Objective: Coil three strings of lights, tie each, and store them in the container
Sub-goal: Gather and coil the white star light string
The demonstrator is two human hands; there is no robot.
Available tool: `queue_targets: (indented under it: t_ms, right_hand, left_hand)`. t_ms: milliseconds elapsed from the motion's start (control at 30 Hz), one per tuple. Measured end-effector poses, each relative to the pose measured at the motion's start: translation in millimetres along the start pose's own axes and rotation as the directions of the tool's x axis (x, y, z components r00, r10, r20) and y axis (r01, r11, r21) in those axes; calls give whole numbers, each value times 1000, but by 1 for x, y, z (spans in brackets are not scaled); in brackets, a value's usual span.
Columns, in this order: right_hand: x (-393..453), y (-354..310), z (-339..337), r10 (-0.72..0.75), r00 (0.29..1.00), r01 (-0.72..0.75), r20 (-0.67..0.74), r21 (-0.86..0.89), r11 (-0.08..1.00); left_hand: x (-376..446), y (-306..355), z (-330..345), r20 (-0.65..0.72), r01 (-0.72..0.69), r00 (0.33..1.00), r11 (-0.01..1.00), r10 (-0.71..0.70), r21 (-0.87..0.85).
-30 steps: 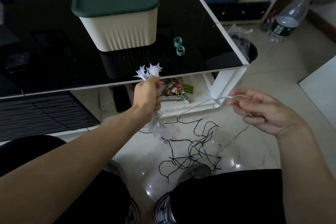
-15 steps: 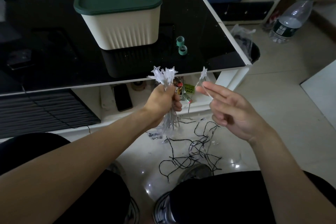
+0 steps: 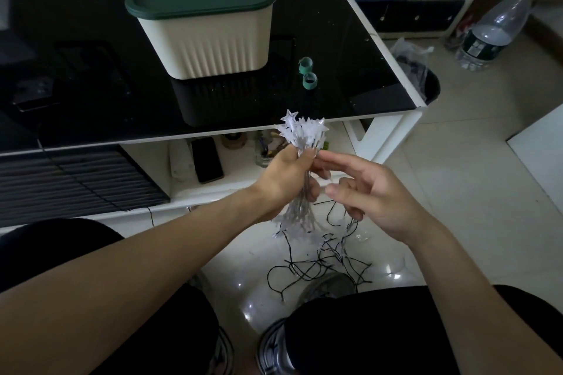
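Left hand [image 3: 281, 175] clenched around star lights [image 3: 303, 131]; right hand [image 3: 370, 196] loosely spread beside; lidded container [image 3: 210, 39], contents hidden.

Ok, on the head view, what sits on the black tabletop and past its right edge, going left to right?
Green-lidded container → two green tie rings → black bin with a plastic bag on the floor → clear water bottle.
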State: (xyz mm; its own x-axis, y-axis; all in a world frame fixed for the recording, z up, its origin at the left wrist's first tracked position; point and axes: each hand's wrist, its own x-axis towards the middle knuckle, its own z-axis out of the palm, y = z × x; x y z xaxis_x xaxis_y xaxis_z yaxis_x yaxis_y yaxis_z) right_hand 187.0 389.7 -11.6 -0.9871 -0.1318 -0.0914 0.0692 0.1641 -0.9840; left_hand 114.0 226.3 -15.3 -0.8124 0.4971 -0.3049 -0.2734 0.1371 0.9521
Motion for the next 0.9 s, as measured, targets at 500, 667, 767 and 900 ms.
queue_targets:
  t_ms: [500,667,767,900]
  right_hand:
    - [5,4,15,-64,996,49,-56,-238,970]
    - [3,7,19,-65,994,39,-91,-262,964]
    - [0,7,15,-47,988,6,-144,-273,962]
    - [0,8,1,116,982,-140,-152,-161,977]
  left_hand:
    - [-2,-3,2,-1,156,986,944,-164,-290]
    - [-1,-5,6,-48,102,992,972,-115,-214]
    - [0,-2,6,-148,43,987,985,-67,-166]
    - [6,7,-5,-205,-53,979,964,-1,-260]
